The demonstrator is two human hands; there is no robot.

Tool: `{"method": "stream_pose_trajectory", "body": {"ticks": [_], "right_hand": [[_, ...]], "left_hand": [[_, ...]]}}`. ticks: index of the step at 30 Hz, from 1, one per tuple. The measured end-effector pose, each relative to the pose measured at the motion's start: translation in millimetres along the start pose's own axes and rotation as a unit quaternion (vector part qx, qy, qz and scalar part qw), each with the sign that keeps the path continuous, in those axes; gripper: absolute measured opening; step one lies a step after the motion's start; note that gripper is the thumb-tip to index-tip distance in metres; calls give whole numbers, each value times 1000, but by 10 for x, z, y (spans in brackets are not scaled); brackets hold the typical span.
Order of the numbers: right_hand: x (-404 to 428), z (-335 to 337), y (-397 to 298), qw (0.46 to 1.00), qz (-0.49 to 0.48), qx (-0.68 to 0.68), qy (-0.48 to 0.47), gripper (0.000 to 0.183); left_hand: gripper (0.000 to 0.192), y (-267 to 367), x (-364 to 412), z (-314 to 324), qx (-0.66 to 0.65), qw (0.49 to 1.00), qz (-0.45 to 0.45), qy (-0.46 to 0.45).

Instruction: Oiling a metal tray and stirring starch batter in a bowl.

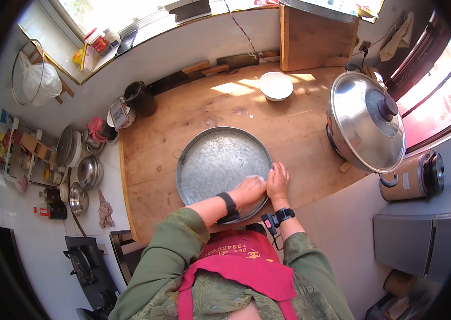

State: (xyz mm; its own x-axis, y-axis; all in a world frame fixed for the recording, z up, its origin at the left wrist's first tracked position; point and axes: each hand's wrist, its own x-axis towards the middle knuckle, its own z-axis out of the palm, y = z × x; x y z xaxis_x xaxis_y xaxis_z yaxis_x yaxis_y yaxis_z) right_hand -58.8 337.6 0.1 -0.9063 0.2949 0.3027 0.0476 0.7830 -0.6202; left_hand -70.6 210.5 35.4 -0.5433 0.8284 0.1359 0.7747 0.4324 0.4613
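Note:
A wide, round, shallow metal pan (219, 164) lies on a wooden board before me. My left hand (249, 190) is over the pan's right inner side near the rim, its fingers curled and blurred. Something pale shows at the fingers; I cannot tell whether it is a cloth or another thing. Close beside it, my right hand (278, 182) holds the pan's right rim, thumb on the edge and fingers outside. A small wire ring (177, 153) sits at the pan's left edge. Dark bands circle both wrists.
A white bowl (275, 86) stands farther back on the wooden board (149, 160). To the right is a large lidded steel pot (359, 120). Cleavers (237, 61) and a dark pot (140, 99) line the back. Metal bowls (90, 172) and a gas hob (83, 264) are at left.

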Motion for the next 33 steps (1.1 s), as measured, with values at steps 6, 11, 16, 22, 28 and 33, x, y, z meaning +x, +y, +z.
{"method": "stream_pose_trajectory", "body": {"ticks": [6,11,16,22,28,33], "right_hand": [[-34,11,33,1000,-3,20,10,28],[-28,40,46,1000,10,22,3,26],[30,2,0,999,11,43,14,24],[87,54,-108,1000,-15,6,13,21],[106,45,-147,1000,-19,16,5,20],[86,62,-94,1000,-18,8,0,20]], "left_hand": [[11,-569,497,-215,78,984,-99,122],[24,-1297,22,-736,239,951,-185,67],[31,-1287,-851,-1039,371,910,-152,-107],[33,-615,-1263,-975,269,832,-228,-428],[39,-274,-1281,-683,36,875,-161,-455],[35,-32,-814,28,-338,855,-358,-163]]}}
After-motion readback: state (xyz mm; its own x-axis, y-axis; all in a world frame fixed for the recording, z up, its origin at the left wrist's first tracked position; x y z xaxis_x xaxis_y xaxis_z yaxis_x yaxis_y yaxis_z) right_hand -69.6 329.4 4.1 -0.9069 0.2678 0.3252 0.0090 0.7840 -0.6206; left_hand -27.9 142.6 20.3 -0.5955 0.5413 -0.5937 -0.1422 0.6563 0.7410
